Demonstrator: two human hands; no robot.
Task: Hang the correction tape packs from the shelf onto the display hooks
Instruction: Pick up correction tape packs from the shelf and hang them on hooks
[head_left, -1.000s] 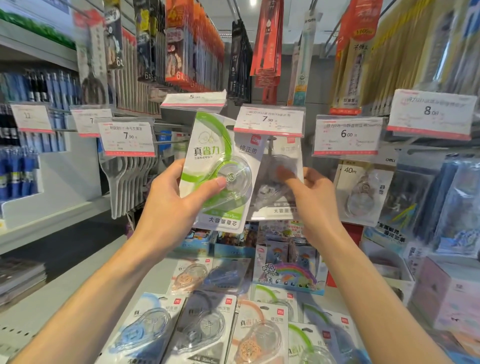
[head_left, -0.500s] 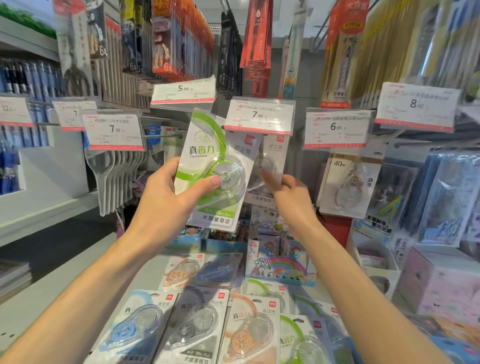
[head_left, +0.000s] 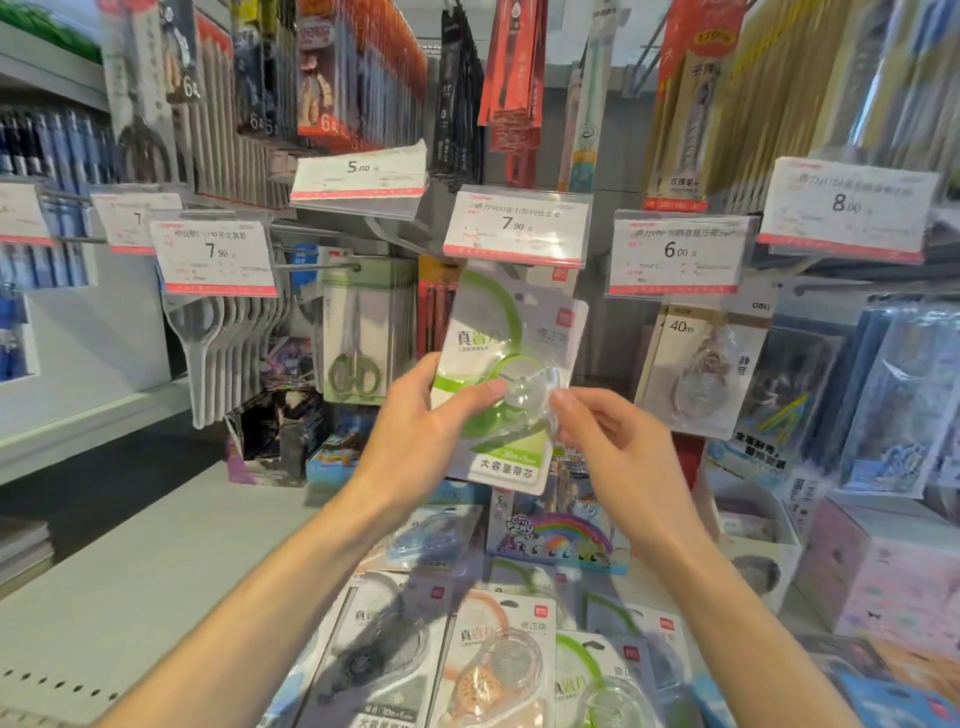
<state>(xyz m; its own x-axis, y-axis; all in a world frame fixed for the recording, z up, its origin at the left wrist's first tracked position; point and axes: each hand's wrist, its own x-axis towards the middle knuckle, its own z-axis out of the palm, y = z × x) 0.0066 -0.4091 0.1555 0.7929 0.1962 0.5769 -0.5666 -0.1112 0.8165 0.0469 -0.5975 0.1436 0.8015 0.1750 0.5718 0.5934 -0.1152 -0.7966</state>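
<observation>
My left hand (head_left: 423, 431) grips a green correction tape pack (head_left: 511, 374), thumb across its clear blister, and holds it upright right under the 7.90 price tag (head_left: 517, 226), which hides the pack's top and the hook. My right hand (head_left: 610, 447) is at the pack's right edge, its fingertips on the blister. Several more correction tape packs (head_left: 493, 660) lie flat on the grey shelf (head_left: 156, 561) below, in grey, orange, green and blue.
Scissors packs (head_left: 358, 332) hang left of the held pack, a 40m tape pack (head_left: 704, 364) hangs to the right under a 6.00 tag (head_left: 678, 252). A rainbow-printed box (head_left: 558, 535) stands behind the flat packs. Pink boxes (head_left: 883, 566) sit at right.
My left hand has carried the green pack right and back, under the 7.90 tag. My right hand has drawn back from the hanging packs and come onto the pack's right edge.
</observation>
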